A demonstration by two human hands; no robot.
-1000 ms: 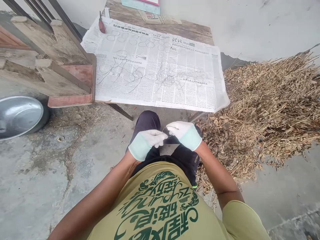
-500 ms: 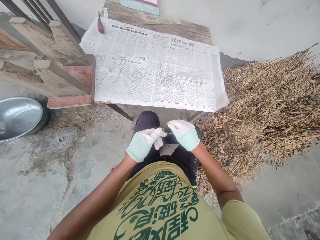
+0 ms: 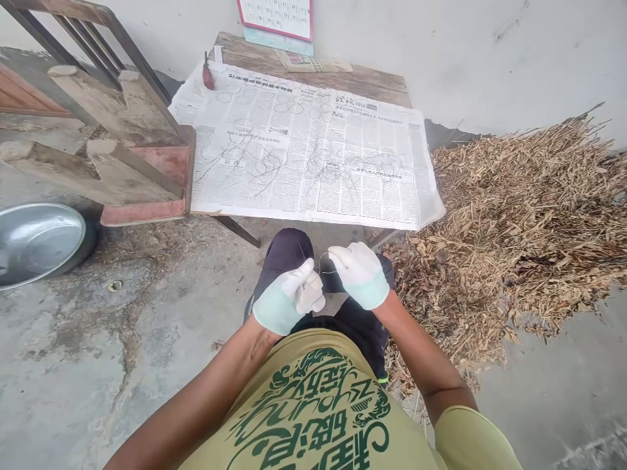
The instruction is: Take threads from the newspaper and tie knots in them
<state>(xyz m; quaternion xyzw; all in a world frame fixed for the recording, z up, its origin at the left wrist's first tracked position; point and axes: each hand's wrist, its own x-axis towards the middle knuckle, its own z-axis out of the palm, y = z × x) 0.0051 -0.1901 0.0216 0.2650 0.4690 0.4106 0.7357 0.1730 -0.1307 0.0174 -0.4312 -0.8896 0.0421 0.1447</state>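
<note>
A thin wire loop [image 3: 321, 262] is stretched between my two white-gloved hands, above my lap. My left hand [image 3: 302, 287] is closed, thumb pressed on the curled fingers, pinching one side of the wire. My right hand [image 3: 353, 264] pinches the other side between thumb and fingertips. In front of me, newspaper [image 3: 255, 196] covers most of a wooden table. On it lie several small wire rings [image 3: 281, 106] near the back and tangled lengths of thin wire [image 3: 272, 163] nearer to me. A screwdriver-like tool with a dark red handle [image 3: 208, 78] lies at the back left corner.
A wooden rack or stool with notched bars [image 3: 142, 173] stands left of the table, near a metal basin [image 3: 44, 238] on the floor. Dry stalks and leaves [image 3: 529, 215] are heaped on the right. A calendar [image 3: 279, 16] leans against the wall behind the table.
My left hand has turned and its fingers have curled in, with the thumb now on top. The right hand keeps its pinch on the wire. The view has tilted up slightly.
</note>
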